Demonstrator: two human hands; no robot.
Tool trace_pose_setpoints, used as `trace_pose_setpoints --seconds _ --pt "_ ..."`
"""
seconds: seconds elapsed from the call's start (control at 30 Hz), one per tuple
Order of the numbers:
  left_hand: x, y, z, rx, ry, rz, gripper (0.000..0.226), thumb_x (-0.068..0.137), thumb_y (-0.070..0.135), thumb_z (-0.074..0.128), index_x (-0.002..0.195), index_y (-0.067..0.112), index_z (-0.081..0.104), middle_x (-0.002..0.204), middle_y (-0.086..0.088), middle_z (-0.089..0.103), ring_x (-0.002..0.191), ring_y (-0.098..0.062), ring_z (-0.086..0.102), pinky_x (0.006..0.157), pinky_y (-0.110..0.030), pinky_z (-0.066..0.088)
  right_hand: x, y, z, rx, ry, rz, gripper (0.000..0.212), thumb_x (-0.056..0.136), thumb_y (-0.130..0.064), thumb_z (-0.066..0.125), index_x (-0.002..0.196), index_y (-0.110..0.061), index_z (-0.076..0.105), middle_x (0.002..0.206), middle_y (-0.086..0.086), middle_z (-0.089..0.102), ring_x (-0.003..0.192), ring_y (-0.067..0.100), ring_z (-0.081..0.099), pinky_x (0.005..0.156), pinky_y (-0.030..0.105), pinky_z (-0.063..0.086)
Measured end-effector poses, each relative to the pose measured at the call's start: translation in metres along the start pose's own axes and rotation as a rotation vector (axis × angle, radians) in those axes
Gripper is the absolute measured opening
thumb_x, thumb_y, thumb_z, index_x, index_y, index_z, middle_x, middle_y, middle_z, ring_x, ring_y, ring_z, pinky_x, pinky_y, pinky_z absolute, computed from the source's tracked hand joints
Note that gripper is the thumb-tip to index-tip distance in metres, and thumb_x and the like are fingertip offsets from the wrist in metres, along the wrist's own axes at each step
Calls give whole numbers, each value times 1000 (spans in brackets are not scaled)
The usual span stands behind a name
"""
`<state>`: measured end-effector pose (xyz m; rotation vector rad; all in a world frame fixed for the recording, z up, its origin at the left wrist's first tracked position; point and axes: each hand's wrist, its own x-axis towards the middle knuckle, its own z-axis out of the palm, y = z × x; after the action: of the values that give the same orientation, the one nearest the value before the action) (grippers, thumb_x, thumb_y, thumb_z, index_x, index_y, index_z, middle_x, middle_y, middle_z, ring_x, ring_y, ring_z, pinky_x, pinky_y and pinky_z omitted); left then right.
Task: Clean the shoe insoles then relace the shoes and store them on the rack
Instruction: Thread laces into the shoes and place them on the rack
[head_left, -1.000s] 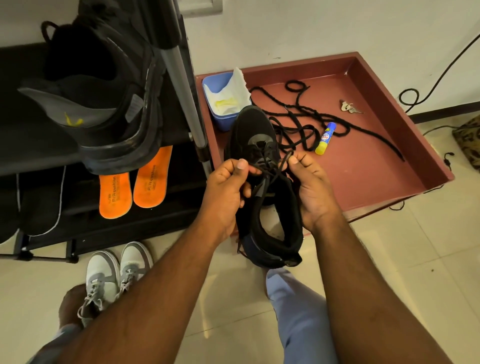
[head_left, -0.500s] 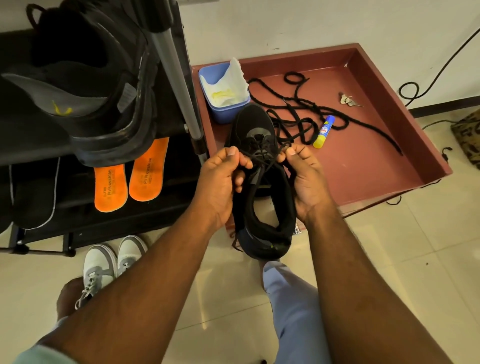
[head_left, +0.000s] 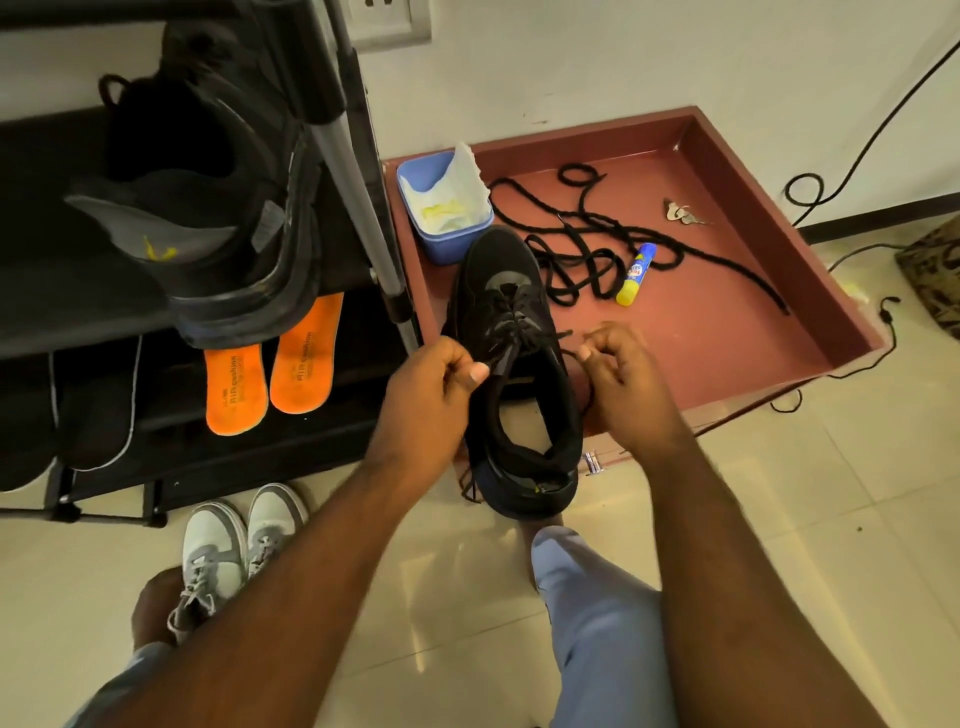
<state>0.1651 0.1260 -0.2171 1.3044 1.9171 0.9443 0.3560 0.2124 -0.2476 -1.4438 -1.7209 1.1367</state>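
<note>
A black shoe (head_left: 511, 374) stands on the front edge of the red tray (head_left: 769, 322), toe pointing away, partly laced. My left hand (head_left: 436, 387) pinches a black lace end at the shoe's left side near the tongue. On the shoe's right side my right hand (head_left: 618, 371) pinches the other lace end. A loose black lace (head_left: 587, 244) lies tangled in the tray. The second black shoe (head_left: 208, 208) sits tilted on the black rack's (head_left: 67, 312) upper shelf. Two orange insoles (head_left: 270, 379) lie on the shelf below.
A blue tub with a white cloth (head_left: 444, 208), a blue-and-yellow glue stick (head_left: 636, 274) and keys (head_left: 683, 213) are in the tray. Small grey-white shoes (head_left: 234, 551) stand on the tiled floor by the rack. Black cables (head_left: 841, 171) run along the wall at right.
My hands have moved apart, drawing the lace ends out to either side of the shoe. The view has shifted slightly.
</note>
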Motion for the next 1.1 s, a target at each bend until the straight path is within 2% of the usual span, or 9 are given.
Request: trace_pose_setpoints --seconds 0.17,0.23,0.37,0.47,0.57,0.67,0.83,1.0,1.1 --pt "-8 -17 -41 279 127 96 11 95 31 59 99 21 58 95 3 59 86 -15 58 68 -31 48 -3 9 -18 -699 286 245 23 96 -24 48 114 -13 58 119 13 51 110 34 47 92 42 38" --pt "-8 4 -30 131 142 102 27 95 31 61 120 23 58 112 3 61 96 -18 62 75 -34 54 -2 -9 -6 -556 394 115 21 94 -23 53 112 -16 60 116 7 55 108 26 49 91 36 39" --pt "3 42 4 -201 71 -68 19 99 19 57 117 25 59 102 3 63 66 -15 63 46 -16 47 -3 -30 29 93 187 60 20 94 -26 54 106 -18 68 100 -7 67 92 7 62 86 32 53" --pt "10 35 17 -162 128 -76 1 94 20 65 95 20 65 82 3 63 66 -14 62 55 -22 53 0 -27 36 122 166 54 17 92 -26 57 95 -18 72 91 -3 71 87 14 67 80 40 56" --pt "13 23 20 -181 142 -62 12 90 24 71 86 14 65 68 4 57 61 -3 53 60 -16 48 5 -28 35 139 162 39 15 95 -22 55 89 -18 69 85 -3 69 80 12 64 71 32 55" --pt "12 13 22 -222 107 -49 18 91 28 69 84 13 62 66 0 55 61 -8 52 61 -25 50 9 -33 35 102 156 17 22 99 -29 47 88 -19 63 85 -2 65 78 12 59 64 24 47" --pt "13 8 22 -311 96 -46 17 92 26 68 80 16 61 65 0 53 60 -9 50 58 -25 49 7 -30 30 109 77 76 31 92 -44 56 80 -17 65 76 1 66 73 21 62 67 36 53" --pt "12 7 23 -310 97 -37 17 91 27 68 82 14 61 64 1 55 60 -9 53 59 -25 52 4 -31 28 -77 148 59 40 94 -40 55 64 -13 50 58 -1 47 52 10 38 44 16 33" --pt "13 7 22 -311 102 -36 18 91 27 69 81 14 61 60 5 51 54 -2 47 53 -17 46 4 -40 29 -86 179 73 44 97 -45 45 62 -18 42 57 -5 40 51 9 34 43 14 30"
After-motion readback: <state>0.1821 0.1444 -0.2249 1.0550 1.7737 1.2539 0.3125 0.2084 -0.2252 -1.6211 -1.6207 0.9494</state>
